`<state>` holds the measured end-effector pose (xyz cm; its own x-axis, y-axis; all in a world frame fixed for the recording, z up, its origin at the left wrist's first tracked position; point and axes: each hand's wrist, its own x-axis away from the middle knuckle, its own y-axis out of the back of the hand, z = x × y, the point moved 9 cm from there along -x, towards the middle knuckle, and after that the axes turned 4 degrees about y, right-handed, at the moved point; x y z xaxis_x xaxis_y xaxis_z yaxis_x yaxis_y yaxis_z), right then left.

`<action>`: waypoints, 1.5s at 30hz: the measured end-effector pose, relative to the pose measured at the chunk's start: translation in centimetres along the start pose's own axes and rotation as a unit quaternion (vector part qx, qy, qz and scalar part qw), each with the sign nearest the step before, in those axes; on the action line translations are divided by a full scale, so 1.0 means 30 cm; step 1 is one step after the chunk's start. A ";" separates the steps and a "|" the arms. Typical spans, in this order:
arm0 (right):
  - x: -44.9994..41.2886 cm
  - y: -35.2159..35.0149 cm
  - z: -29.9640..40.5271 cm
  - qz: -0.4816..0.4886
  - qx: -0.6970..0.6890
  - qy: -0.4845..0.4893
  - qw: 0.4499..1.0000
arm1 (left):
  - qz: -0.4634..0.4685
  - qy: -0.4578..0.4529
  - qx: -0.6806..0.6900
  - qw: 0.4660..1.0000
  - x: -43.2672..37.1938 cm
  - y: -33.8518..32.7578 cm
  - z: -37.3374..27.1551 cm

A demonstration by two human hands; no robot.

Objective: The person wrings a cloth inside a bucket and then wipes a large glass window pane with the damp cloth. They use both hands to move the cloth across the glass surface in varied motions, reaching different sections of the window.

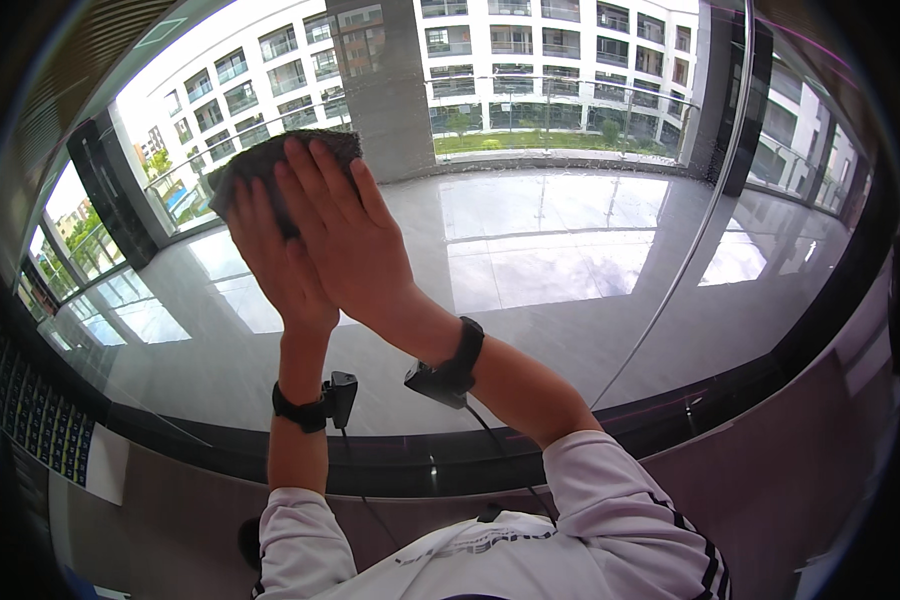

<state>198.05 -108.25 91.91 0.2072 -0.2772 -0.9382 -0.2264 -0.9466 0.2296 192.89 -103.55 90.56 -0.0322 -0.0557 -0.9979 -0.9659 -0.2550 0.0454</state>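
A dark grey cloth [259, 160] lies pressed against a large glass pane [487, 337], left of the middle of the view. My left hand [268, 262] is flat on the lower left of the cloth, fingers pointing up. Beside it, partly overlapping it, my right hand [349, 240] presses on the cloth's right part with its fingers spread a little. The cloth's middle is partly covered by both hands. Water drops and streaks show on the glass to the right of the hands and higher up.
Black wrist straps [300, 412] with small devices and cables are on both forearms. A pale glass edge strip [709, 214] slants down at right. The black lower frame [487, 469] curves below. A dark sheet with rows of pockets [41, 416] is at left. Beyond the glass are a tiled floor and railings.
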 end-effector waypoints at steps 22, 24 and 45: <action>0.447 0.428 -0.801 0.033 0.045 -0.115 0.992 | 0.128 0.019 0.035 0.991 0.089 -0.550 -0.809; 0.514 0.437 -0.823 0.035 0.042 -0.123 0.991 | 0.142 0.011 0.035 0.989 0.145 -0.583 -0.842; 1.802 0.121 -0.329 0.254 0.044 -0.204 0.945 | 0.416 0.063 0.067 0.905 1.661 -0.605 -0.707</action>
<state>217.83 -128.28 44.58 -0.3283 -0.5881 -0.7392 -0.2795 -0.6870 0.6707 214.25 -122.18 40.96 -0.7408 -0.2862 -0.6076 -0.6438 0.0447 0.7639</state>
